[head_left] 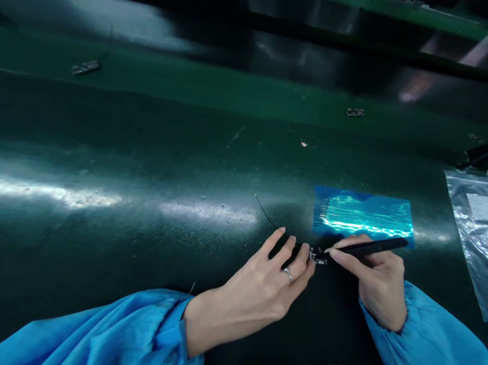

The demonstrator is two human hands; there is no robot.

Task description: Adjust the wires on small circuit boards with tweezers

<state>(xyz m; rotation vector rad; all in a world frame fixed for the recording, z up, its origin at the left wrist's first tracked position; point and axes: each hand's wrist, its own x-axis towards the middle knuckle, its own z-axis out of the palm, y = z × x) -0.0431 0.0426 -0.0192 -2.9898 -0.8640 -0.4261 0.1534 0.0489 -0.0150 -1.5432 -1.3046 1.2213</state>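
My left hand (268, 277), with a ring on one finger, rests on the dark green surface and its fingertips pinch a tiny dark circuit part (317, 257). A thin black wire (264, 210) runs away from that part toward the upper left. My right hand (376, 279) grips black tweezers (368, 248) like a pen, and their tip touches the small part. Both arms wear bright blue sleeves. Just behind the hands lies a shiny blue sheet (364, 214) carrying rows of tiny dots.
A clear plastic bag (480, 235) with a white label lies at the right edge. Two small dark parts sit farther back, one at the far left (85, 66) and one at the right (354, 112). The green belt surface (146, 160) stretches wide to the left.
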